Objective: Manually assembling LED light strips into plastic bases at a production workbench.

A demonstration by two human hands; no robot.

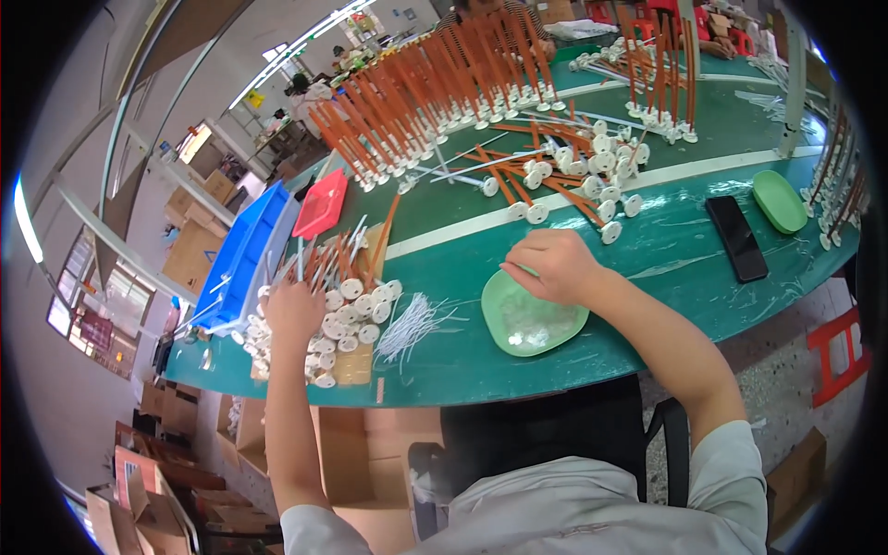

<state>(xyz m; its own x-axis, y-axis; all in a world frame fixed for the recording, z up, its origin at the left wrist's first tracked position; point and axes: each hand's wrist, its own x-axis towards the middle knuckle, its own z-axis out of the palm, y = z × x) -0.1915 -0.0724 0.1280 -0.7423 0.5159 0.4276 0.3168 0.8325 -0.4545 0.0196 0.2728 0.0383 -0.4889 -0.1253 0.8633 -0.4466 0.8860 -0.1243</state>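
Note:
My left hand [294, 310] reaches over a pile of rods with round white disc ends [351, 289] at the left of the table. Its fingertips are lost among the rods, so its grip is hidden. Over the rim of a light green plastic bowl [527, 335] is my right hand [555, 266], fingers curled and pressed together. Whatever it pinches, if anything, is too small to make out. Small clear pieces, hard to distinguish, lie in the bowl. Between the pile and the bowl rests a bundle of thin white strips [413, 328].
A blue tray [242, 259] and red tray [321, 203] stand at the left. Upright brown rods on white bases [444, 88] line the far side, with loose ones [592, 166] before them. A black phone [737, 239] and green dish [780, 201] lie right. People sit beyond.

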